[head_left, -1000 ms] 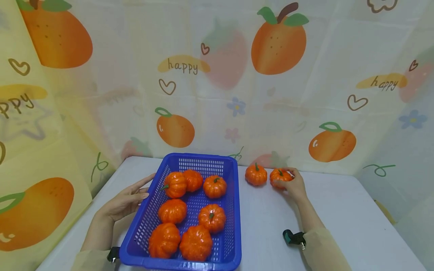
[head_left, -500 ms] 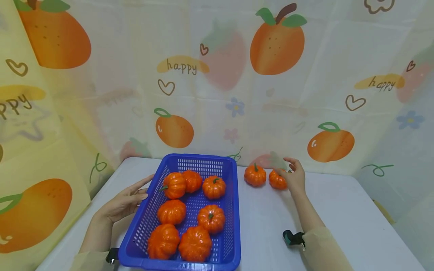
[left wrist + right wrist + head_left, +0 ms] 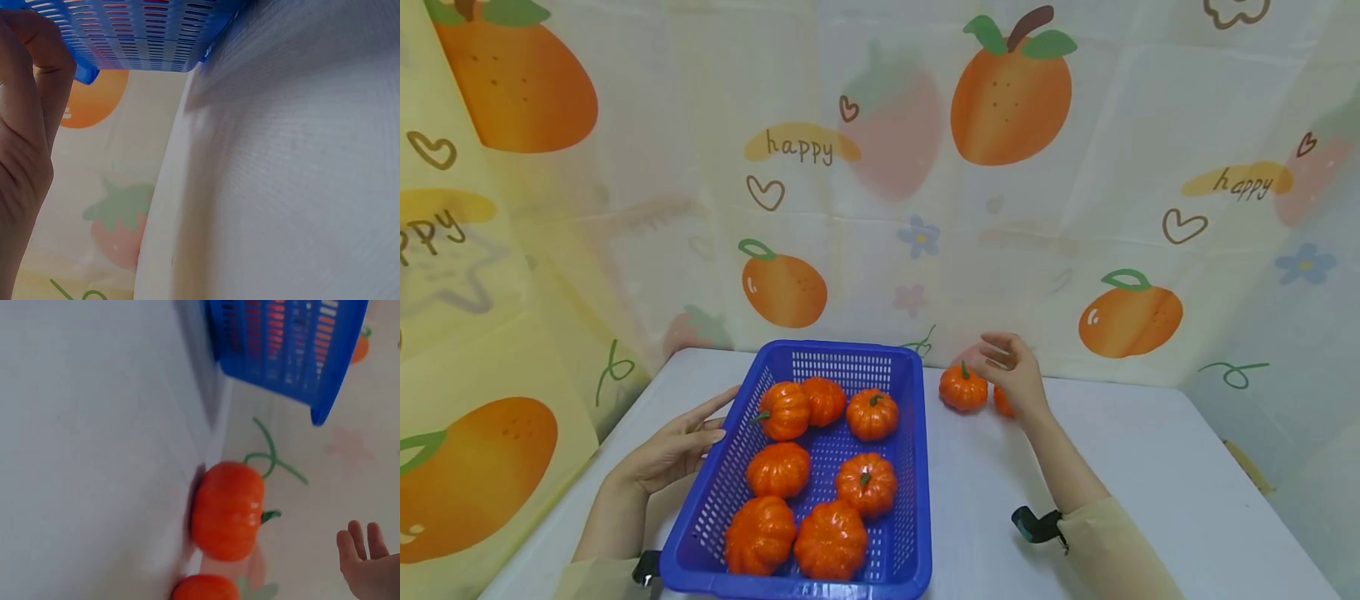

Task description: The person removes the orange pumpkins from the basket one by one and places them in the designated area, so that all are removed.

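A blue plastic basket holds several small orange pumpkins with ribbed, glossy skins. My left hand rests against the basket's left side, thumb at the rim and fingers extended along it. On the table right of the basket sit two more pumpkins. The nearer one to the basket, with a green stem, is the left pumpkin; the right pumpkin is mostly hidden behind my right hand. That hand hovers over the pair with loosely bent fingers and nothing in them. In the right wrist view its fingers stand apart from the stemmed pumpkin.
The white table ends at a curtain printed with fruit, hearts and flowers, close behind the basket and the two pumpkins. Another curtain part hangs along the left side.
My right hand lets go of the right pumpkin, lifts, and moves left toward the stemmed one. Both loose pumpkins stay in place. The left hand and basket hold still.
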`<state>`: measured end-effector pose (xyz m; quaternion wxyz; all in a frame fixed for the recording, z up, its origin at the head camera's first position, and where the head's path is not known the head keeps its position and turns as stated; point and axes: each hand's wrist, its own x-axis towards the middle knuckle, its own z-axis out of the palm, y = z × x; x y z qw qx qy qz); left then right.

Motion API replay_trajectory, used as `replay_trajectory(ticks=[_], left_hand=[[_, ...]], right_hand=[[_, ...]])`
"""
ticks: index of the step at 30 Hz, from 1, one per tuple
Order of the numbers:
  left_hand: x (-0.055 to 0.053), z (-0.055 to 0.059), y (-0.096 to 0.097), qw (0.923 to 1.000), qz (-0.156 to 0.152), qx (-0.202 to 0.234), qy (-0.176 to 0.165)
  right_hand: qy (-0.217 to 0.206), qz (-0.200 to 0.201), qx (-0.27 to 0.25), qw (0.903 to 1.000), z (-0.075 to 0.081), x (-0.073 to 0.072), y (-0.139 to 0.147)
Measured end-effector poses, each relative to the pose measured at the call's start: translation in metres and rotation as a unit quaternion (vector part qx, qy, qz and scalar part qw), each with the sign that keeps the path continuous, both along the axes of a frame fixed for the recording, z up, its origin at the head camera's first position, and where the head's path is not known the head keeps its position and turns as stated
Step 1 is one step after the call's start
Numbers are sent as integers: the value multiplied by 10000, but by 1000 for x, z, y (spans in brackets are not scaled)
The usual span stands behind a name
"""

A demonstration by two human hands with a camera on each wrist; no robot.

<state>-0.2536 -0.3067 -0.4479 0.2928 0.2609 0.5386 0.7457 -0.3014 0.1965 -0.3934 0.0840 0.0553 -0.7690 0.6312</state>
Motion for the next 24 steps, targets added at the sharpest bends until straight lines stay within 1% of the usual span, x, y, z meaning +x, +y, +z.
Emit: replay_trajectory(ticks=[3, 6, 9, 12, 15, 19, 24], left_hand=[[0, 0, 0, 10000, -1, 14, -18], [0, 0, 0, 10000, 10, 3, 2], [0, 0, 0, 10000, -17, 3, 16], [0, -1, -1, 10000, -22, 12, 24], [0, -1, -1, 10000, -21, 20, 3], [0, -1, 0, 10000, -14, 14, 9], [0, -1, 0, 10000, 17, -11, 31]], right_hand=[[140, 345, 69, 9993, 2, 4, -10], [314, 808, 95, 9962, 4, 7, -19], [436, 1385, 94, 9894, 5, 12, -28], [490, 1898, 309, 9801, 5, 15, -38], [502, 2389, 484, 9685, 5, 16, -47], [400, 3061, 635, 9490, 5, 17, -59], [172, 3963, 781, 9146, 9, 16, -76]])
